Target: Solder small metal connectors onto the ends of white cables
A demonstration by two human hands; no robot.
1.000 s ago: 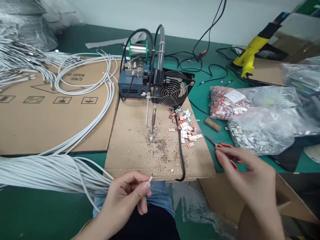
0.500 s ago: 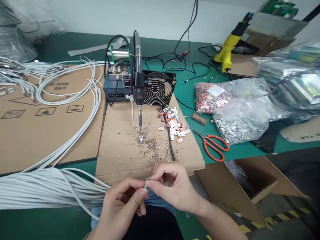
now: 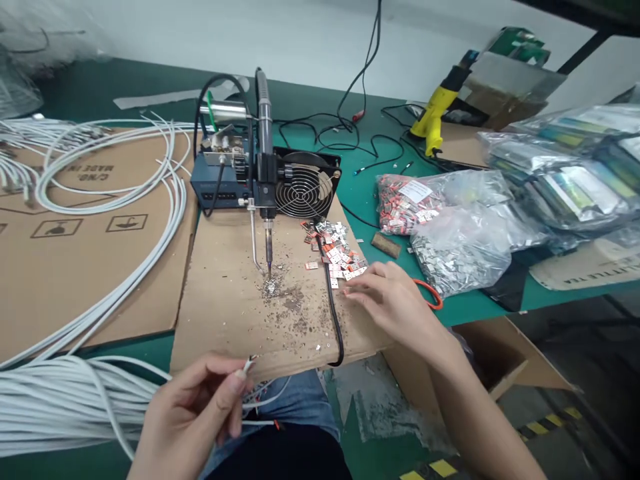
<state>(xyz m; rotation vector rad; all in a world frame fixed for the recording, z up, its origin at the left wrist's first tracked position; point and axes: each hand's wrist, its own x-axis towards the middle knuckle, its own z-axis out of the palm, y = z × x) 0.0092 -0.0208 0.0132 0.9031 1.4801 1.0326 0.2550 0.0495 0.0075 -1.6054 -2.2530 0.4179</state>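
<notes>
My left hand (image 3: 195,407), low at the front edge of the cardboard, pinches a white cable (image 3: 247,367) close to its stripped end, where thin dark wires stick out. Over the right part of the board, my right hand (image 3: 403,310) has thumb and forefinger closed around a small orange-and-white connector (image 3: 346,291), mostly covered by the fingertips. That piece lies at the near edge of a loose pile of connectors (image 3: 337,253). Behind the board's middle stands a soldering iron (image 3: 267,167) in a holder, its tip pointing down above solder scraps (image 3: 271,287).
A fan (image 3: 303,190) and a blue soldering unit (image 3: 220,180) stand behind. A bundle of white cables (image 3: 65,407) lies left. Bags of parts (image 3: 460,250) sit right, near orange-handled scissors (image 3: 430,293) partly behind my right arm. A black cord (image 3: 334,313) crosses the board.
My right hand has left the cable end and reached forward and right to the connector pile. The left hand keeps the cable, lower and further left. The view has shifted slightly right.
</notes>
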